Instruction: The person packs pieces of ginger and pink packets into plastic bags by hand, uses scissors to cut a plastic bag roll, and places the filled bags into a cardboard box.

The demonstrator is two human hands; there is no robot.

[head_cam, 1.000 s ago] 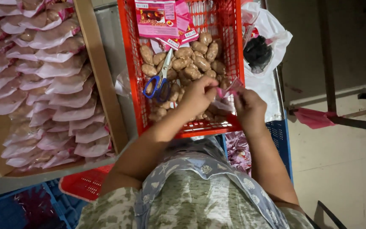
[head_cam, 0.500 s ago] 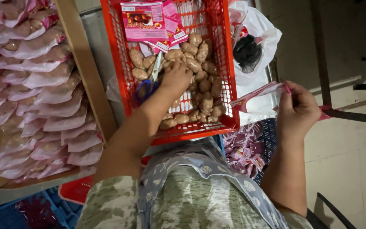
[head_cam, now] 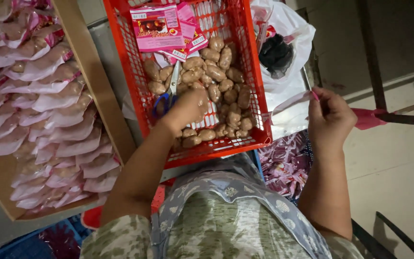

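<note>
Our left hand [head_cam: 188, 108] closes its grip among the brown sausage pieces [head_cam: 216, 79] in the red basket [head_cam: 135, 86], blue scissors [head_cam: 166, 98] beside it. Our right hand [head_cam: 329, 120] pinches a clear empty pouch [head_cam: 291, 103] (mouth apparently unopened). Bagging step; filling likely needs that mouth spread.

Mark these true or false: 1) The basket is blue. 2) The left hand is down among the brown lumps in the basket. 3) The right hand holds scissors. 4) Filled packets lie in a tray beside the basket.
1) False: the basket is red.
2) True: the left hand rests on the brown lumps.
3) False: the right hand holds a clear packet; the scissors lie in the basket.
4) True: filled packets lie in the tray.
</note>
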